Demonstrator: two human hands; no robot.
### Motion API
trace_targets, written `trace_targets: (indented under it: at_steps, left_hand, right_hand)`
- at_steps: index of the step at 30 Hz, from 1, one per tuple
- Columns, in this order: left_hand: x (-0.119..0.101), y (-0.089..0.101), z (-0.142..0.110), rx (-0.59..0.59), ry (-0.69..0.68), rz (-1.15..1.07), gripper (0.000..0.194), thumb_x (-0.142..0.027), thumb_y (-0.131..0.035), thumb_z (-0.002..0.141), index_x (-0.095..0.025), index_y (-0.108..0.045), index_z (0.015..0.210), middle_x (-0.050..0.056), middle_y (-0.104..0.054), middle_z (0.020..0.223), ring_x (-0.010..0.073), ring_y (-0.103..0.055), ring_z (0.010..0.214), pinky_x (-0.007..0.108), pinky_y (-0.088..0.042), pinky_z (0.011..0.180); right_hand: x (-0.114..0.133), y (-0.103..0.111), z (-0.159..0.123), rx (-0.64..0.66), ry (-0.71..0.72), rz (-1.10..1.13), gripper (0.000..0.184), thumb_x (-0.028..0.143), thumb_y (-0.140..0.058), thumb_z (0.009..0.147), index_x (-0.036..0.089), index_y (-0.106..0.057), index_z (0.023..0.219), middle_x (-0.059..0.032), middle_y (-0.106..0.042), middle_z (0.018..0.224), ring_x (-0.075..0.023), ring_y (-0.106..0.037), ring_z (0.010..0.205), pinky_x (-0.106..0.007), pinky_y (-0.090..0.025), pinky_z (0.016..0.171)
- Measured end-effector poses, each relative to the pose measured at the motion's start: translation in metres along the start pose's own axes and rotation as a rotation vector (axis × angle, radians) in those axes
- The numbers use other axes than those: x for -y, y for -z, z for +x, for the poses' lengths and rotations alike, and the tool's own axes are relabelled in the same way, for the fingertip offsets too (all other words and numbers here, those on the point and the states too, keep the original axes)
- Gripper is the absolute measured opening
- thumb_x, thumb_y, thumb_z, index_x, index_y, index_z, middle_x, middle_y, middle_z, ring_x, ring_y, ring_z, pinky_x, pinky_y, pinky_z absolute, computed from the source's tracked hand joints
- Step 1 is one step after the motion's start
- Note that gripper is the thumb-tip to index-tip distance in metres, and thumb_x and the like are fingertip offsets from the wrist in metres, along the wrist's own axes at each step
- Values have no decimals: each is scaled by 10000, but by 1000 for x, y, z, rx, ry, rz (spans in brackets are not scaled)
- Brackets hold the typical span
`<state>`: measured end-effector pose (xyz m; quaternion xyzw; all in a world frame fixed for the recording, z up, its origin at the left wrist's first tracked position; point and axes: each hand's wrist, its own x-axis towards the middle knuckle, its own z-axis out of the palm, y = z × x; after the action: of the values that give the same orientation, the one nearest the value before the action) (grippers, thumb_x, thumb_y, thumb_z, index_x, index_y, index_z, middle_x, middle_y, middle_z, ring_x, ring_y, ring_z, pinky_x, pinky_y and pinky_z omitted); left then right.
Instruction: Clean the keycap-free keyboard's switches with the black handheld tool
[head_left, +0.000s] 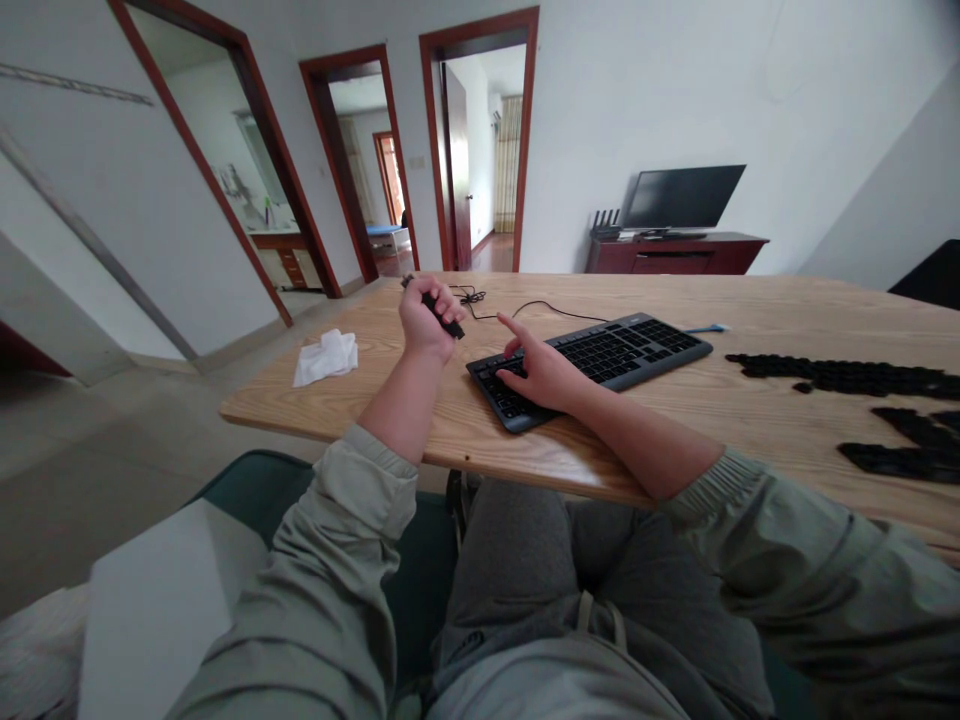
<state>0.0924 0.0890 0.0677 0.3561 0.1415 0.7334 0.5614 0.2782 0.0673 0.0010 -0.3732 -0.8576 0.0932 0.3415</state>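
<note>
My left hand (426, 318) is raised above the wooden table (390, 400), closed round a small black stick-like tool (444, 313) whose ends stick out of the fist. My right hand (536, 370) rests on the left end of a black keyboard (600, 362). Its index finger points out and up, and the other fingers curl onto the keys. The keyboard lies slantwise on the table with its cable (525, 305) running to the far edge.
A crumpled white cloth (326, 356) lies at the table's left end. Rows of loose black keycaps (862, 378) cover the right side. A dark chair seat (255, 490) and white paper (150, 610) are below left. Doorways and a TV stand (675, 252) are behind.
</note>
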Motion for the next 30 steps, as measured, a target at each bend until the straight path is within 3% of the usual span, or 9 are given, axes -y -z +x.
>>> trace_targets:
  at_steps: [3,6,8,13,16,19,23,25,30]
  left_hand:
    - [-9,7,7,-49,-48,-7,374,-339,-508,865,-199,-298,589,-74,-244,438,55,-258,326,217,-256,378]
    - [-9,10,9,-87,-63,33,387,-358,-517,864,-200,-292,592,-73,-251,441,54,-261,330,218,-254,381]
    - [-7,9,9,-101,-59,65,391,-365,-523,863,-199,-292,594,-72,-259,444,55,-266,332,219,-256,383]
    - [-3,8,7,-64,-62,101,369,-335,-509,857,-197,-296,589,-70,-261,446,56,-266,331,220,-248,383]
    - [-1,7,7,-27,-68,108,351,-304,-500,848,-195,-302,579,-67,-265,445,58,-272,330,220,-243,382]
    - [1,6,7,-24,-59,117,351,-296,-513,840,-195,-307,574,-67,-270,444,60,-273,326,220,-242,380]
    - [3,6,8,-7,-50,122,339,-270,-496,839,-195,-311,565,-65,-272,433,66,-269,322,221,-234,380]
    - [3,6,8,10,-56,133,322,-249,-476,835,-193,-314,562,-63,-275,427,69,-266,322,220,-226,383]
    - [4,8,10,23,-59,177,314,-259,-512,808,-192,-317,572,-67,-282,425,66,-271,326,216,-226,389]
  right_hand:
    - [0,0,1,22,24,-100,652,318,-568,887,226,-377,1504,-86,-629,1152,-213,-631,939,-339,-476,890]
    - [0,-1,5,98,88,-202,314,335,-532,916,211,-703,1148,-97,-629,1177,-218,-627,991,-325,-457,926]
    - [3,0,6,114,104,-226,244,317,-540,910,203,-726,1020,-90,-656,1113,-204,-633,946,-307,-462,882]
    - [10,20,3,85,-6,-232,223,253,-529,878,197,-673,1039,-44,-692,829,-173,-601,707,-282,-435,688]
    - [2,58,-8,42,33,-235,230,232,-526,854,192,-690,1011,-59,-693,914,-163,-600,729,-279,-438,709]
    - [-26,115,-33,48,-30,-358,257,273,-523,856,212,-703,1029,-66,-687,979,-174,-608,758,-301,-446,735]
    - [-86,199,-86,139,-499,-503,381,366,-562,844,216,-606,1192,-62,-708,938,-160,-580,604,-302,-427,601]
    - [-114,235,-115,177,-674,-595,341,369,-598,815,202,-634,1111,-82,-716,949,-172,-588,624,-312,-429,622]
    - [-150,279,-159,419,-816,-560,323,390,-542,819,204,-734,1002,-108,-736,968,-251,-644,813,-350,-470,764]
